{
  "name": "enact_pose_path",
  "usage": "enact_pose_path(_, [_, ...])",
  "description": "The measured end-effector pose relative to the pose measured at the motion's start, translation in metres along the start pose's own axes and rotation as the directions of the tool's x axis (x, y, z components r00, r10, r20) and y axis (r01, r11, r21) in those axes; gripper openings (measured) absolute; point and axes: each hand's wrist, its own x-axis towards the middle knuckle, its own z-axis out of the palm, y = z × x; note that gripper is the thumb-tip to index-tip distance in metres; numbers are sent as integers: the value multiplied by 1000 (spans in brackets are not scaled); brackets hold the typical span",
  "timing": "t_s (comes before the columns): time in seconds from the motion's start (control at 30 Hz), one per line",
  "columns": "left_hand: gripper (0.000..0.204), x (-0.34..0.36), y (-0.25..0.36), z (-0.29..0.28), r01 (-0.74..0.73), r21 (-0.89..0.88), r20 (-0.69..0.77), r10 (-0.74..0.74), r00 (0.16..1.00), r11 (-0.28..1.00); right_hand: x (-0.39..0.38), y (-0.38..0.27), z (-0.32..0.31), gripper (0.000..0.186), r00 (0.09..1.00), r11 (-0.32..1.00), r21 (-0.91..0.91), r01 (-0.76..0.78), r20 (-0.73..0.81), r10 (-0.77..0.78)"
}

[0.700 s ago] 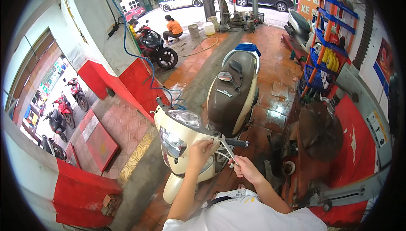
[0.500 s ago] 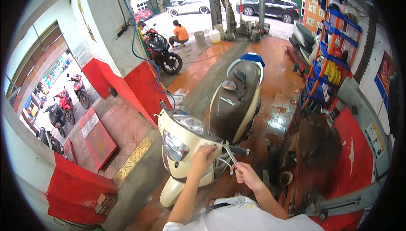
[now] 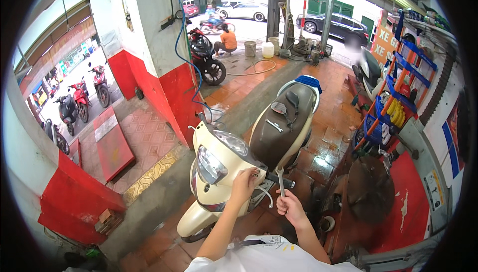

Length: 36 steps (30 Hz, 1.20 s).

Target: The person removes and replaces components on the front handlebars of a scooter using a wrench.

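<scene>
A tiled floor [image 3: 328, 137], wet and shiny in places, ran back through the workshop toward the street, where a person in orange [image 3: 228, 40] crouched near a dark motorbike [image 3: 212, 70]. A red-and-white pillar [image 3: 175, 90] stood at the left, and a blue-and-orange rack [image 3: 371, 122] at the right. A cream scooter [image 3: 229, 170] stood upright in the middle, with two mirrors [image 3: 293, 101] and a second wrench [image 3: 274, 125] lying on its brown seat [image 3: 266, 145].

The right hand [image 3: 291, 210] was clenched around the lower part of a wrench [image 3: 281, 178], its forked end pointing up, in front of the handlebar grip [image 3: 291, 184] and just beside the brake lever [image 3: 269, 198]. Whether the wrench touched the grip could not be told. The left hand [image 3: 242, 185] rested against the scooter's front panel near the handlebar's base, fingertips drawn together; at this size it was hard to say whether they pinched some small part.

The wrench looked to be stiff, smooth metal, modest in weight and unlikely to break, though oil would probably have made it slippery. Its plain shank seemed the best place to hold, leaving the forked end free. The cream panel, by contrast, looked glossy and easily scratched by metal.
</scene>
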Motion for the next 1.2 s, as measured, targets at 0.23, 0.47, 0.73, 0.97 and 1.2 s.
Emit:
enact_pose_path(0.23, [19, -7, 20, -7, -8, 72, 2, 8, 1000, 997, -1, -12, 10, 21, 999, 999, -14, 33, -4, -33])
enact_pose_path(0.47, [27, -5, 2, 2, -72, 84, -12, 73, 997, 994, 83, -28, 13, 22, 993, 987, 115, 109, 26, -113])
enact_pose_path(0.73, [32, -12, -8, 12, 70, -54, -29, -71, 997, 996, 172, -15, 47, 16, 975, 942, 251, 223, -69, -213])
enact_pose_path(0.97, [42, -21, -6, 15, 86, -16, -121, -87, 989, 996, 182, -4, 40, 14, 982, 963, 190, 189, -17, -190])
enact_pose_path(1.2, [53, -22, -7, 13, 242, -123, -71, -252, 965, 962, 192, -5, 41, 12, 990, 990, 111, 85, 98, -96])
